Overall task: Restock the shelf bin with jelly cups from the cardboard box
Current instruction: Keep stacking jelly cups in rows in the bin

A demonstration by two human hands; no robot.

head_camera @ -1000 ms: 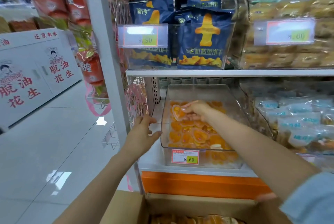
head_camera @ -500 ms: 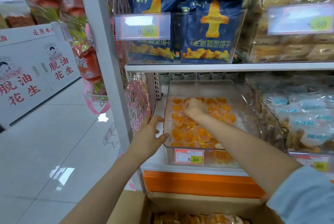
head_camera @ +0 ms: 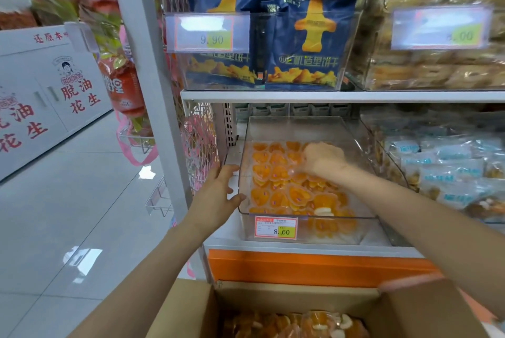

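The left hand (head_camera: 218,195) lay spread against the left wall of the bin (head_camera: 295,130). The right hand (head_camera: 322,157) curled down onto the orange jelly cups (head_camera: 262,173), its grip hidden.

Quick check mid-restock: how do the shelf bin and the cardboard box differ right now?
The shelf bin is clear plastic; the cardboard box is opaque brown. The bin sits on the shelf with a price tag on its front; the box sits below it, no tag in view. The right hand is in the bin and the left hand touches its side; neither hand is at the box. Both hold orange jelly cups.
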